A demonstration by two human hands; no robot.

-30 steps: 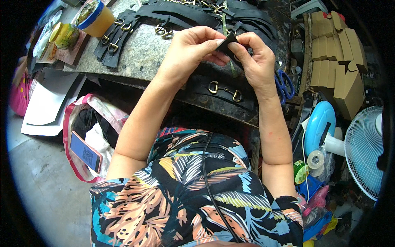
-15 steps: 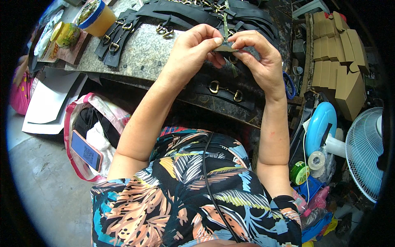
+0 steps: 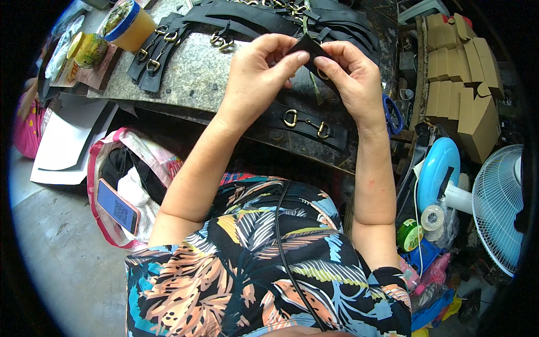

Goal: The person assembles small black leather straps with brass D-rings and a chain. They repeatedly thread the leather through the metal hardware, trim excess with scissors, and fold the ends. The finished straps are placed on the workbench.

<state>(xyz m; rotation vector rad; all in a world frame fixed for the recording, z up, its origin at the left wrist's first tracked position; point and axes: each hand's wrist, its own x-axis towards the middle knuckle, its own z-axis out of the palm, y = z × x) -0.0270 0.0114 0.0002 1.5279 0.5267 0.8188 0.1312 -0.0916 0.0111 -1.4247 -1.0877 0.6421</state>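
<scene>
Over the near edge of the workbench, a black leather strap (image 3: 306, 47) is pinched between the thumbs and fingers of both hands. My left hand (image 3: 252, 78) grips its left side. On the right side, my right hand (image 3: 355, 78) is closed on the same strap, and a bit of brass-coloured metal shows beside the thumb. The strap is bent to a peak between the two hands, and its lower part is partly hidden. Just below lies another black strap (image 3: 334, 135) with a brass horsebit-style buckle (image 3: 307, 122). A thin green strip (image 3: 316, 90) hangs behind the held strap.
Black straps with brass fittings (image 3: 247, 21) are heaped across the stone-topped bench (image 3: 191, 67). Blue-handled scissors (image 3: 393, 112) sit right, near stacked cardboard boxes (image 3: 449, 73) and a fan (image 3: 497, 208). A tub (image 3: 132, 31) and jar (image 3: 91, 50) stand left, above a bag (image 3: 104, 216) holding a phone (image 3: 118, 205).
The held strap has turned from edge-on, with its paler side showing, to its black face upward. Both thumbs have shifted onto that face.
</scene>
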